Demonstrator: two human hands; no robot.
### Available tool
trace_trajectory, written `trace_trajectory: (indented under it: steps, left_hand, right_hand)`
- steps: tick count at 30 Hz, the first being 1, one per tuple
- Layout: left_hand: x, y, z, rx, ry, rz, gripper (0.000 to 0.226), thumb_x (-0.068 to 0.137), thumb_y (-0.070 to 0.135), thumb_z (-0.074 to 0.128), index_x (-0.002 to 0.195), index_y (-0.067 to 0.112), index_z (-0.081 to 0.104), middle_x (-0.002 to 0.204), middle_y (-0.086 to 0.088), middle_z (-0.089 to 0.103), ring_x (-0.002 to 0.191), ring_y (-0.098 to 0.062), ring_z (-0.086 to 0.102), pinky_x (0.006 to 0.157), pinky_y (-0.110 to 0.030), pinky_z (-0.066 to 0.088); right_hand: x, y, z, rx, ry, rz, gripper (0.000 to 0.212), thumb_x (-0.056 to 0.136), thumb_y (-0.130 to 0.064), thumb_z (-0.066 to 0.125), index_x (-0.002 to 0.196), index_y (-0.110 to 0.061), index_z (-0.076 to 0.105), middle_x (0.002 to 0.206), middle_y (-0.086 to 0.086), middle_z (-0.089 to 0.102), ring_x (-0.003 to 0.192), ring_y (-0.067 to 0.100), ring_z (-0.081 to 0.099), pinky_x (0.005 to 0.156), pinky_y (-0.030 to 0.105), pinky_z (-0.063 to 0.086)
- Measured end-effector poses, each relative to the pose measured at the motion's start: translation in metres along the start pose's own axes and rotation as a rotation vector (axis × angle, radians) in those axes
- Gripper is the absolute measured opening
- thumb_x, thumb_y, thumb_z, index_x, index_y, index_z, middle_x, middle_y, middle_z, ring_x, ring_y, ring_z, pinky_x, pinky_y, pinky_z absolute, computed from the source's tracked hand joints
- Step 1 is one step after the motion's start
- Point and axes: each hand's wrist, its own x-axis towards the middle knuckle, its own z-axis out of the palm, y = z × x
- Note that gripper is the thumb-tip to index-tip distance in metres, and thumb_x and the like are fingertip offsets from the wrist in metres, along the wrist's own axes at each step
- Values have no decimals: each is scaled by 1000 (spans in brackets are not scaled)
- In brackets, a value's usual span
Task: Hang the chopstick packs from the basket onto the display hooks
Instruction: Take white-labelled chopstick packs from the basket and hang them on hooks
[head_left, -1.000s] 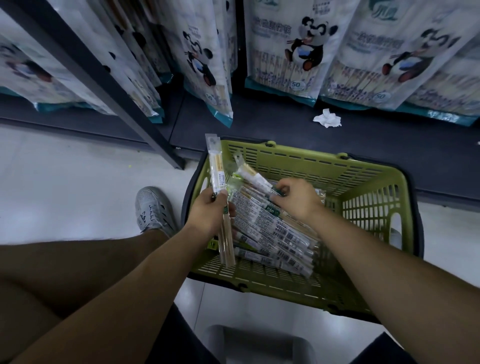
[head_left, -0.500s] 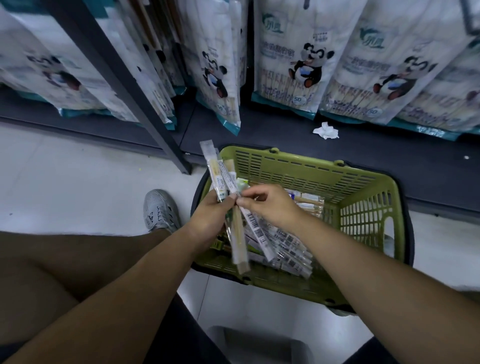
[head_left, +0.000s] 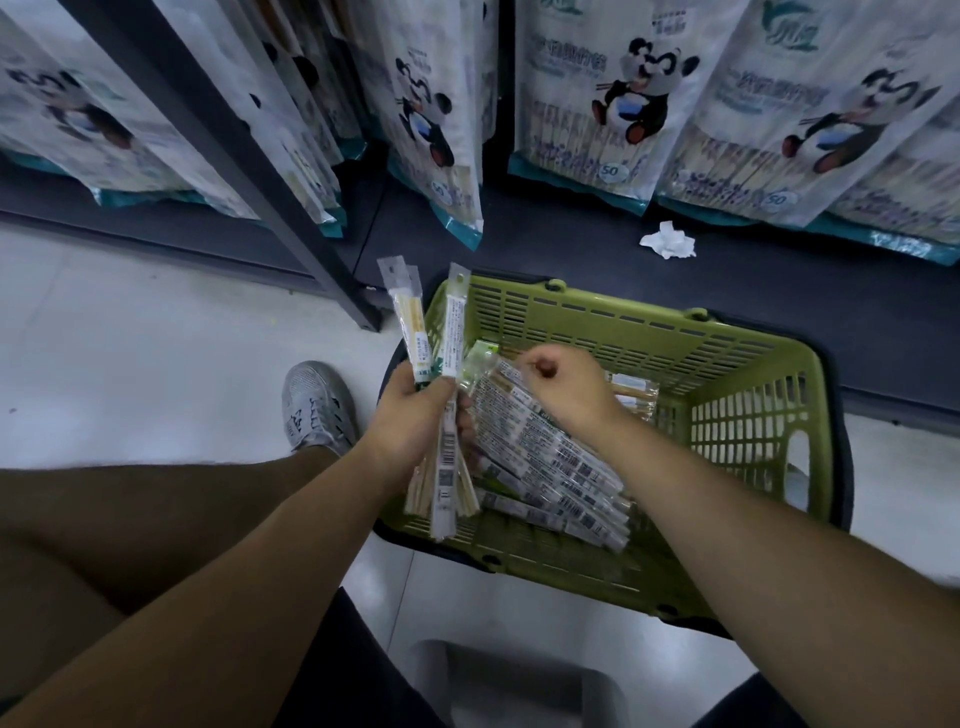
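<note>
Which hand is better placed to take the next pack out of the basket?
Right. The right hand hovers over the loose packs in the basket, fingers curled near one pack's top. The left hand already grips a bundle of packs, so it has no free grip.

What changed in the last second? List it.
The right hand lifted a pack from the basket, passed it to the left hand, whose bundle grew, then returned to the pile, fingers curled at another pack. Basket, shoe and hanging panda bags stayed put.
</note>
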Motion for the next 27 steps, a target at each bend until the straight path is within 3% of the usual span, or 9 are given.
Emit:
trace_trajectory:
  steps: [3,6,13,17,19,23,27]
  left_hand:
    - [3,-5,-6,77,26,47,14,104,13,55,114,4,52,73,-8,60,57,-20,59,54,-31,54]
    - [3,-8,-8,108,28,84,17,103,18,61,111,6,54,70,-3,58,58,-18,57,57,-29,54]
    - [4,-11,-4,95,73,103,8,103,17,59,107,10,56,66,-3,56,52,-17,56,51,-30,52]
    - [3,-11,-4,111,92,113,12,104,17,58,108,6,56,65,-5,57,53,-20,58,53,-32,54]
    - [3,-11,-5,105,96,103,12,104,18,58,108,7,56,66,-5,58,55,-21,59,54,-33,55]
    - [1,-9,-5,58,96,72,10,104,19,58,108,10,56,65,-5,59,58,-23,60,59,-38,55]
    - [0,-8,-3,5,94,57,9,105,18,58,108,10,56,70,-10,60,60,-27,60,58,-37,54]
  right_hand:
    - [-3,42,-9,-410,-86,150,45,94,-36,69,134,-16,63,133,10,62,117,28,59,92,33,49]
    - [-13,63,0,-537,-199,227,72,88,-47,74,147,-17,48,146,14,47,133,33,46,101,38,45]
    - [-12,66,14,-621,-109,162,56,85,-48,76,129,-17,59,129,10,57,124,29,49,85,36,48]
    - [-11,67,12,-616,-81,140,36,89,-45,73,112,-18,63,106,7,65,105,25,58,65,29,37]
    - [-12,69,10,-628,-126,128,37,90,-46,71,115,-19,63,107,6,65,99,23,58,64,27,37]
    - [-13,72,7,-648,-209,101,43,94,-46,65,127,-18,64,110,8,58,107,26,54,76,29,40]
    - [-16,70,3,-555,-162,141,32,96,-39,63,120,-18,67,100,5,64,82,21,55,60,26,38]
